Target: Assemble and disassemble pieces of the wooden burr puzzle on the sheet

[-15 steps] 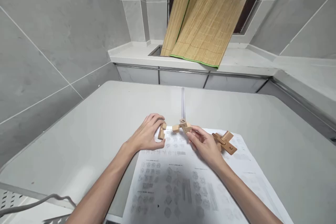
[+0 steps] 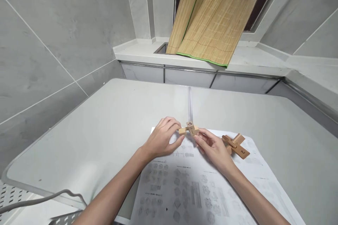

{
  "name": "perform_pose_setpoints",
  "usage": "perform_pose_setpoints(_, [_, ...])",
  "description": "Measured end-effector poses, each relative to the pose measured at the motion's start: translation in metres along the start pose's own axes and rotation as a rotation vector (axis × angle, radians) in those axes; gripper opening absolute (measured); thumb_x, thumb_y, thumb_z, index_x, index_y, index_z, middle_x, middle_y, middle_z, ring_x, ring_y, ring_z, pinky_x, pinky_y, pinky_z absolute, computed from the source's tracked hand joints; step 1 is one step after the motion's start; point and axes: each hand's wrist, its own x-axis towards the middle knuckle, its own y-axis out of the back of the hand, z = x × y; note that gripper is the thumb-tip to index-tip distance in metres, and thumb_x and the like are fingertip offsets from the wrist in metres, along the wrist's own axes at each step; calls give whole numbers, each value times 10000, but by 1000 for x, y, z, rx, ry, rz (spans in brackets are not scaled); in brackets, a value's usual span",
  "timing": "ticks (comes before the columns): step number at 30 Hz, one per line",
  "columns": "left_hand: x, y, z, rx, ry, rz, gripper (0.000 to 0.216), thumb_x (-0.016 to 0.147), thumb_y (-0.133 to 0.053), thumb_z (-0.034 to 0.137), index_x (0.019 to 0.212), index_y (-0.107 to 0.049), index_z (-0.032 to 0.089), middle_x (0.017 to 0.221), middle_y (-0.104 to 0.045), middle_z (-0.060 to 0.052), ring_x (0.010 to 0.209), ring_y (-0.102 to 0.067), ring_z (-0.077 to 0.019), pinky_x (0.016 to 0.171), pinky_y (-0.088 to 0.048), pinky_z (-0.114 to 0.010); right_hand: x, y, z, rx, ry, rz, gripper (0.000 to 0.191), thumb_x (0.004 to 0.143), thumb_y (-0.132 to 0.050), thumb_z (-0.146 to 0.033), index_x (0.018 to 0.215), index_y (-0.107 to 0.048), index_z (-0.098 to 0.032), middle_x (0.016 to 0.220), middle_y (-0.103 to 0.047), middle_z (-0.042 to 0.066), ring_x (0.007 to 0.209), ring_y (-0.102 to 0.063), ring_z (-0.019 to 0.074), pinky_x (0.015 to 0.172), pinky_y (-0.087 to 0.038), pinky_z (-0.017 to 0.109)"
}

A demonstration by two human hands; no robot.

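Note:
A small wooden interlocking puzzle (image 2: 190,126) of notched pale bars is held just above the printed sheet, with a dark mark on its top end. My right hand (image 2: 211,145) pinches its right side between thumb and fingers. On the other side, my left hand (image 2: 166,139) has its fingers and thumb curled around the puzzle's left end block (image 2: 182,131). The separate notched piece seen earlier at the left hand cannot be made out apart from the puzzle. A darker wooden cross-shaped puzzle (image 2: 236,146), marked 2, lies to the right of my right hand.
The printed sheet (image 2: 182,179) with puzzle diagrams lies under both hands on a pale table (image 2: 126,112). A grey cable (image 2: 58,194) runs at lower left. Beyond the table, a bamboo mat (image 2: 211,21) hangs over a white ledge (image 2: 137,54) below the window.
My left hand has moved right to the puzzle's left end, closing the gap between the hands. The notched piece by its fingers no longer shows separately. The view has shifted slightly.

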Motion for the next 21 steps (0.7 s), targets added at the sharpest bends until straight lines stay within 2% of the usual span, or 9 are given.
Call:
perform_pose_setpoints(9, [-1, -5, 1, 14, 0, 57, 151, 1048, -576, 332, 976, -650, 222, 1005, -733, -71, 1047, -620, -264, 953, -470, -428, -2, 1, -3, -58, 15, -78, 469, 924, -724, -650, 1096, -740, -215, 709, -564, -12, 577, -445, 143, 539, -370, 280])
perform_pose_setpoints(16, [-1, -5, 2, -51, -18, 27, 68, 1018, -582, 246, 997, -642, 220, 1021, -727, -56, 1052, -623, -247, 953, -490, -408, -3, 3, 5, -81, 67, -170, 370, 957, -729, -559, 1090, -740, -214, 788, -580, 4, 650, -491, 161, 611, -409, 302])
perform_pose_setpoints(21, [0, -6, -3, 24, 36, 143, 132, 1010, -615, 286, 904, -650, 216, 1004, -723, -61, 1013, -628, -241, 915, -496, -410, -2, 1, 8, -103, 71, -78, 377, 979, -688, -557, 1137, -708, -216, 813, -572, -1, 654, -495, 159, 622, -407, 302])
